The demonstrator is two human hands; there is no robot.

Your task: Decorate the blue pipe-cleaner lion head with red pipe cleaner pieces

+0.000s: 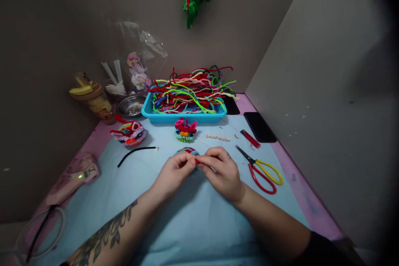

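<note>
My left hand (175, 172) and my right hand (223, 174) meet over the middle of the blue sheet. Both are closed, with fingertips pinched round a small red piece (196, 161), likely pipe cleaner; most of it is hidden by the fingers. Just behind them a striped pipe-cleaner piece (186, 150) in blue and red shows in part. Farther back sits a small lion-head figure (185, 130) of pink, red and blue pipe cleaner. A larger lion-head figure (129, 134) stands to its left. A short cream twisted strip (217, 137) lies beyond my right hand.
A blue tray (183, 119) heaped with pipe cleaners (193, 91) stands at the back. On the right lie scissors (257, 167), a red cutter (250, 139) and a phone (259, 127). Leftward are a black pipe cleaner (134, 153), a pink glue gun (77, 176) and a metal bowl (131, 107).
</note>
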